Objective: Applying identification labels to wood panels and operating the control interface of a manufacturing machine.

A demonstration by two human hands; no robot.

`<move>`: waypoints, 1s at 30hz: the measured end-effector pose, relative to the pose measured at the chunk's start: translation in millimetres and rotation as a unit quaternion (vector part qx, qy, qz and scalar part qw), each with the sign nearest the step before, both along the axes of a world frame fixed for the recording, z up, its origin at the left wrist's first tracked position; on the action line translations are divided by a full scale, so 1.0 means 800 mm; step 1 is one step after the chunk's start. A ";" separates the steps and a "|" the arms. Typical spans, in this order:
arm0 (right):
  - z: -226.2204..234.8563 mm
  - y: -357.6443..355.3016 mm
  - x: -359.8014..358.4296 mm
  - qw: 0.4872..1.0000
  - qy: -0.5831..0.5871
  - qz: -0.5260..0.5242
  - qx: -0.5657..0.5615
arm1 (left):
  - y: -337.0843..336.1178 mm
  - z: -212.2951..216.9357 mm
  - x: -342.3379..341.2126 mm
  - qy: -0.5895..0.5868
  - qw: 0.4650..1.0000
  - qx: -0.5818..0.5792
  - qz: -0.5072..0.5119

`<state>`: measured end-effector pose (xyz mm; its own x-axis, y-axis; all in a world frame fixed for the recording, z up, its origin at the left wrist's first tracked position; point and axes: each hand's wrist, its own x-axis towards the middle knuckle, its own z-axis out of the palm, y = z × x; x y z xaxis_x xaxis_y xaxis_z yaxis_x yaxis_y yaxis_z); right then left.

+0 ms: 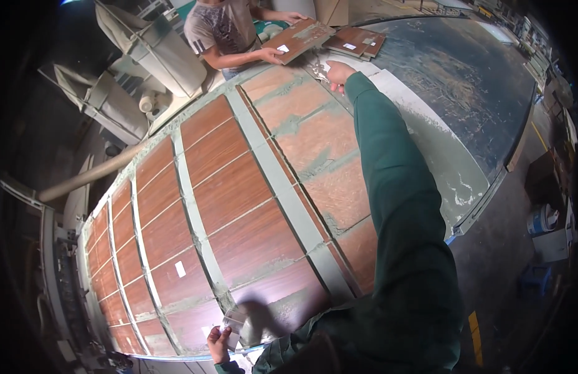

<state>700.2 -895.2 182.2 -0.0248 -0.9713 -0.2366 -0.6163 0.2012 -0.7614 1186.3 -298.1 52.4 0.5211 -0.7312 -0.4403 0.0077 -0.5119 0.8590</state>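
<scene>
Far end crowded: co-worker's hand (273, 56) and stacked brown panels (354, 42) block; grey table (463, 93) rightward lies open.

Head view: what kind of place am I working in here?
Likely a wood-panel workshop or factory. A big worktable carries rows of wood-grain panels, a dust-extraction hose runs along the left, and a co-worker across the table handles a board.
</scene>
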 end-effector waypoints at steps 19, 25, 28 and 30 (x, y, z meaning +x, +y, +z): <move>-0.072 -0.051 -0.003 0.999 -0.048 0.004 0.011 | 0.006 0.022 -0.010 -0.033 0.999 0.028 0.031; -0.083 -0.046 -0.004 0.987 -0.154 -0.033 0.040 | -0.058 0.115 -0.065 -0.115 0.974 0.162 -0.105; -0.085 -0.043 0.012 0.956 -0.284 -0.052 0.052 | -0.056 0.121 -0.070 -0.125 0.975 0.148 -0.108; -0.087 -0.046 0.018 0.934 -0.346 -0.070 0.049 | -0.055 0.123 -0.072 -0.130 0.975 0.137 -0.115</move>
<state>714.5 -931.7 112.4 0.0420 -0.9425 -0.3315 0.0535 0.3334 -0.9413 1129.0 -342.3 150.9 0.4776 -0.7151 -0.5104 -0.3351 -0.6853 0.6466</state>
